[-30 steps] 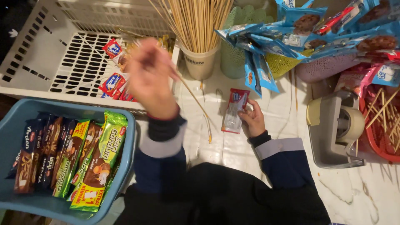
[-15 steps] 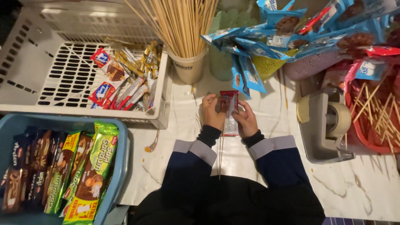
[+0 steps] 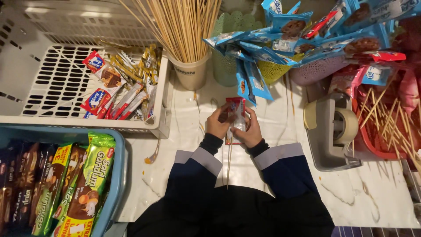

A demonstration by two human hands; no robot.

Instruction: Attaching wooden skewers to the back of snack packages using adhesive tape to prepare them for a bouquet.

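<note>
Both hands meet over the white marble-look table. My left hand (image 3: 218,124) and my right hand (image 3: 250,129) pinch a small red and white snack packet (image 3: 236,113) between them. A thin wooden skewer (image 3: 229,164) runs from under the packet down toward my body. A cup of wooden skewers (image 3: 190,72) stands just beyond my hands. Above right, several blue snack packets on skewers (image 3: 267,55) fan out from green and pink holders.
A white slotted crate (image 3: 57,74) with small snack bars sits at the left. A blue basket (image 3: 119,175) of green and brown biscuit packs is at the lower left. A grey tape dispenser (image 3: 331,131) and a red basket of skewers (image 3: 386,127) lie to the right.
My left hand came down from near the crate with a skewer and joined my right hand on the packet. The skewer now lies under the packet.
</note>
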